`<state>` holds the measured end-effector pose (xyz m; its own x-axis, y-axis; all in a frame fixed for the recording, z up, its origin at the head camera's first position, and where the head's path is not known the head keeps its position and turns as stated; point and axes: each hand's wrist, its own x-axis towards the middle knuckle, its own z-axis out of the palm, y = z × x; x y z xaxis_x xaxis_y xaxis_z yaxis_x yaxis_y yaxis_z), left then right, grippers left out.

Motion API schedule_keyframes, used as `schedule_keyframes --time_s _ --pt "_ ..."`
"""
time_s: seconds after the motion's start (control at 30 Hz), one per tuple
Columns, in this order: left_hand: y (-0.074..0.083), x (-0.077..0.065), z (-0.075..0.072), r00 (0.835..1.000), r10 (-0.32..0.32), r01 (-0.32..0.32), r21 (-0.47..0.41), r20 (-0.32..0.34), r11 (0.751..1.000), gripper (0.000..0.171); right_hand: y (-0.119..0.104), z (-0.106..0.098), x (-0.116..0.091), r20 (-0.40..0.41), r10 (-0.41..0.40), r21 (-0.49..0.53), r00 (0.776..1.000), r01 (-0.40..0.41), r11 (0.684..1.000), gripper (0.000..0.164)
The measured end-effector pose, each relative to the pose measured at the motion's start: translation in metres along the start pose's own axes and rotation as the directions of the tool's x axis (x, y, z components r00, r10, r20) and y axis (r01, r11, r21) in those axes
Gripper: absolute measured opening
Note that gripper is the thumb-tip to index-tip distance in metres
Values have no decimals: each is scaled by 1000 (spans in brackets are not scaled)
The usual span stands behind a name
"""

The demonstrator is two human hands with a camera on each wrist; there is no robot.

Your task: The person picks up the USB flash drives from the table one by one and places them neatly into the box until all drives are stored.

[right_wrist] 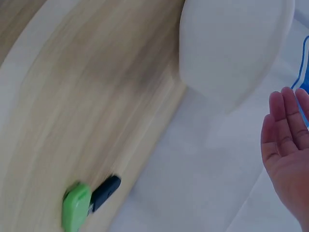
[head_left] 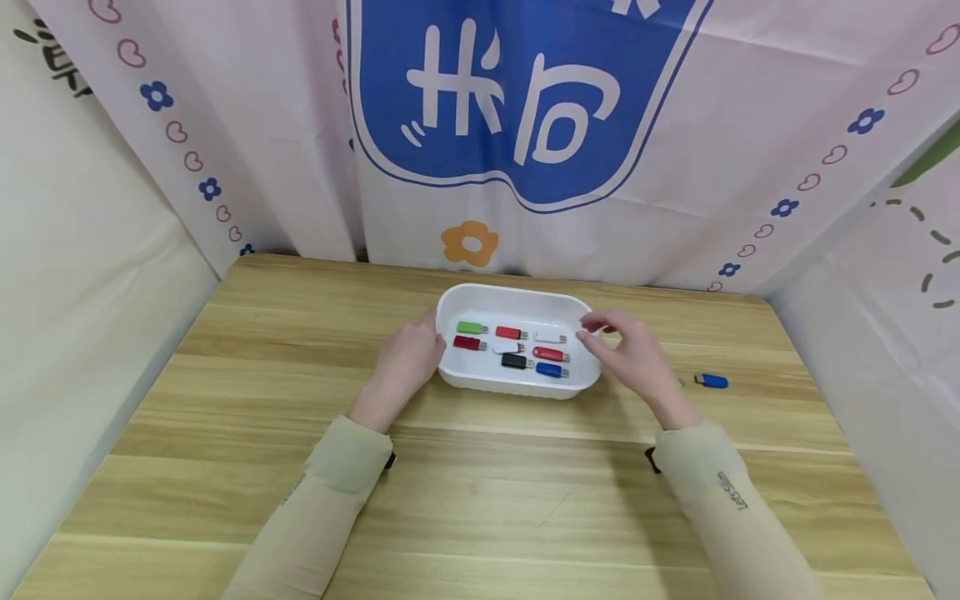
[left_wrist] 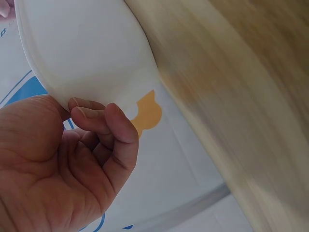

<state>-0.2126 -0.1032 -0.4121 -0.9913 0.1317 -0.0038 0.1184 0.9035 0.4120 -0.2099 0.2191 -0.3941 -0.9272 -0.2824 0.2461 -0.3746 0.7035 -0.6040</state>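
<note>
A white plastic basin [head_left: 510, 386] stands toward the back of the table, with several USB sticks lying in it. Among them are a green stick [head_left: 468, 327], a black stick [head_left: 513, 361] and a blue stick [head_left: 549, 369]. My left hand [head_left: 408, 354] grips the basin's left rim between thumb and fingers; the left wrist view shows the curled fingertips [left_wrist: 84, 112] at that rim. At the right rim is my right hand [head_left: 630, 350], its fingers extended and holding nothing. In the right wrist view this hand [right_wrist: 292, 145] appears apart from the basin [right_wrist: 231, 43].
Right of the basin, a blue USB stick [head_left: 711, 381] lies on the wooden table [head_left: 510, 500]. A green USB stick [right_wrist: 76, 208] lies near it, mostly hidden behind my right wrist in the head view. A printed white curtain [head_left: 300, 150] hangs behind the table.
</note>
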Motion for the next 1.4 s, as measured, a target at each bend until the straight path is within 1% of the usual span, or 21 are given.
schedule_keyframes --time_s 0.2,0.37,0.47,0.63,0.83,1.13,1.4 --pt "0 1 0 1000 -4 4 4 9 1000 51 24 -22 -17 -66 -23 -35 998 21 999 26" --pt "-1 0 -1 1000 -10 10 8 19 1000 51 46 -36 -32 -86 -35 -65 996 30 997 25" --pt "-1 0 -1 1000 -7 7 7 19 1000 51 58 -40 -42 -84 -25 -89 996 18 996 26" --pt "-2 0 0 1000 -8 8 10 19 1000 52 77 -45 -56 -35 28 -113 999 -32 993 31" --pt "-1 0 0 1000 -11 11 12 24 1000 53 91 -47 -70 45 107 -151 993 -99 984 35" --pt "0 0 0 1000 -13 13 6 17 1000 51 103 -51 -79 125 147 -161 981 -126 979 33" --pt "0 0 0 1000 -8 8 3 16 1000 52 105 -54 -79 190 162 -184 968 -127 975 28"
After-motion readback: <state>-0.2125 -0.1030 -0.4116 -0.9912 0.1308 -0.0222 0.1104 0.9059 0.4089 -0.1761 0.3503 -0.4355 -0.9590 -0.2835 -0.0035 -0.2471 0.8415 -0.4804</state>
